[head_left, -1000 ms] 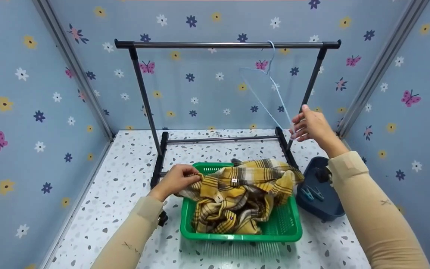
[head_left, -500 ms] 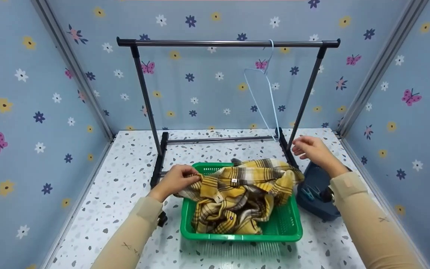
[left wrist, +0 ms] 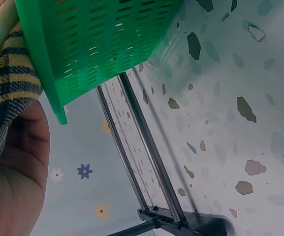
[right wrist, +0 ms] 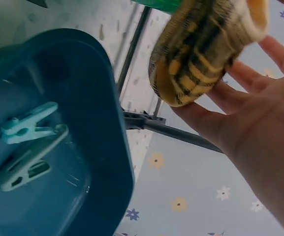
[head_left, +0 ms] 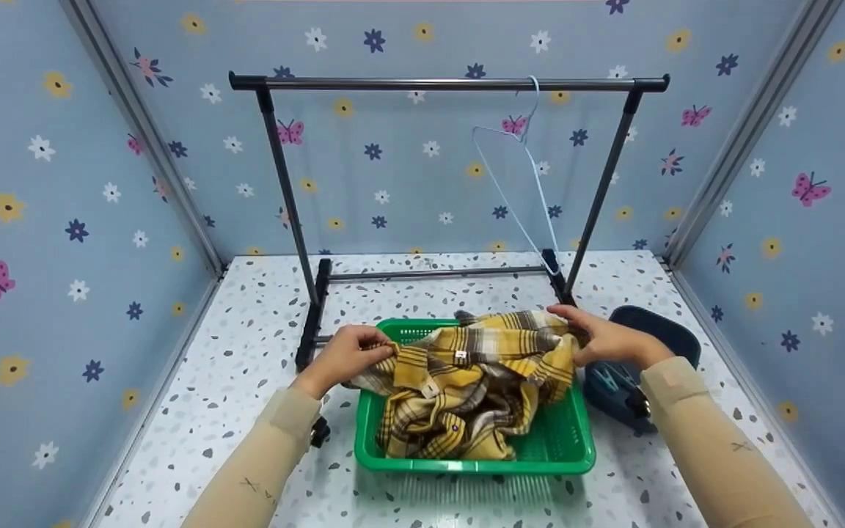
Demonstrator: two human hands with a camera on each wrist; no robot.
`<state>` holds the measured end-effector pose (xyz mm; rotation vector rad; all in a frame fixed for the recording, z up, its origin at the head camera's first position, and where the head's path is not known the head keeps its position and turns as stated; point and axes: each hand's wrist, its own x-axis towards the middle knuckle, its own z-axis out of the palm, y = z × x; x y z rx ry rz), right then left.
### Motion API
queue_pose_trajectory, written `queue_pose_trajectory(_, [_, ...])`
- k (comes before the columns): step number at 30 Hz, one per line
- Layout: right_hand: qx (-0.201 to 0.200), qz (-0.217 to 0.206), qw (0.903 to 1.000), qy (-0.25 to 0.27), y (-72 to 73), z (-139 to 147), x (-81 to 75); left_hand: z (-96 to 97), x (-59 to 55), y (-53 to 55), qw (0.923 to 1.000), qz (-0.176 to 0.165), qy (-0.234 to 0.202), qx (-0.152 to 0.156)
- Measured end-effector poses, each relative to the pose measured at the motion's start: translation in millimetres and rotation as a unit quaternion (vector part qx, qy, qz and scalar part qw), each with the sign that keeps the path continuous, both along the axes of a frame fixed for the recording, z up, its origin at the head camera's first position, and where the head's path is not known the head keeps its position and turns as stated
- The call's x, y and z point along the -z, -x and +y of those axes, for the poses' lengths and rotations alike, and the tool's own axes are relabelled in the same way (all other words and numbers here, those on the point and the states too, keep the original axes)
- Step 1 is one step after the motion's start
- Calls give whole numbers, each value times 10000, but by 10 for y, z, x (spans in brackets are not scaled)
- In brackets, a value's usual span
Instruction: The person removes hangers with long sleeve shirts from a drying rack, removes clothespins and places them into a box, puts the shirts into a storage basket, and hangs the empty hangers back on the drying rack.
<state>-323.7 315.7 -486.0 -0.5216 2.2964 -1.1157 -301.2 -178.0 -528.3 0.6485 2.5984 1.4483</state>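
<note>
A yellow, black and white plaid shirt (head_left: 496, 345) lies bunched in a green plastic basket (head_left: 474, 466), its upper part spread over the back rim. My left hand (head_left: 345, 357) pinches the shirt's left end between thumb and fingers; in the left wrist view the fingers (left wrist: 31, 132) go in behind the cloth. At the shirt's other end is my right hand (head_left: 609, 341), thumb apart from the fingers. The right wrist view shows its fingers (right wrist: 230, 93) extended behind a fold of the shirt (right wrist: 201, 59). A thin light-blue hanger (head_left: 536, 172) hangs from the rack's bar.
A black and grey garment rack (head_left: 437, 85) stands behind the basket. Right of the basket, partly under my right wrist, sits a dark blue tub (head_left: 661, 326) with two teal clothespins (right wrist: 28, 125) in it. Patterned panels close off the back and sides.
My right hand has left the hanger's lower corner and come down to the shirt's right end. The hanger has swung on the bar. My left hand stays at the shirt.
</note>
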Motion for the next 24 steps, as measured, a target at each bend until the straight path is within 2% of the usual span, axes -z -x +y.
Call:
queue_pose_trajectory(3, [-23,87,9999,-67,-7,-31,72,-5,18,-3,10000,70,37,-33])
queue_pose_trajectory(6, [133,271,9992,-243,-6,-81,144,-6,39,-2,9997,164,115,-134])
queue_pose_trajectory(9, [305,604,9966,-470,9,-152,213,-3,50,1,9995,77,152,-282])
queue_pose_trajectory(12, [430,1258,9883,-743,27,-215,270,6,47,-7,9989,-149,168,-411])
queue_pose_trajectory(16, [609,2099,9699,-1073,44,-273,324,29,26,-26,9984,-346,225,-395])
queue_pose_trajectory(19, [670,2326,9638,-1116,47,-324,341,47,8,-36,9986,-364,277,-261])
queue_pose_trajectory(24, [367,2452,9626,-1093,41,-425,352,73,5,-38,9987,-310,361,-185])
